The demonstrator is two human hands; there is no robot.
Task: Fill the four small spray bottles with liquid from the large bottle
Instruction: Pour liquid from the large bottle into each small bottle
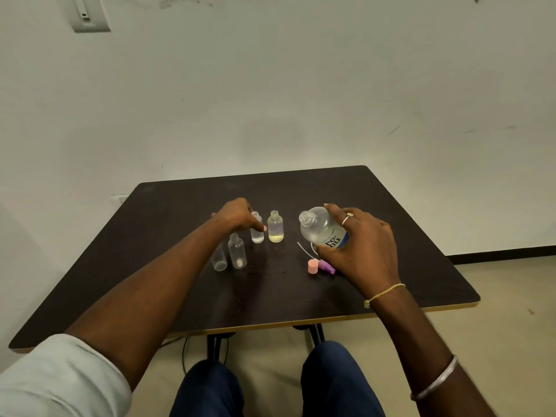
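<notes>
**While the big bottle tips, steady the small one**

As your right hand grasps the large bottle, tilted left and uncapped, bring its mouth over the small spray bottle your left hand pinches, seemingly part-filled. Pour thinly; the neck is narrow.

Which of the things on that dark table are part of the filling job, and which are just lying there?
In the job:
- large clear uncapped bottle, in the right hand
- four small clear bottles, one held by the left hand

Lying about:
- pink cap
- purple spray top
</notes>
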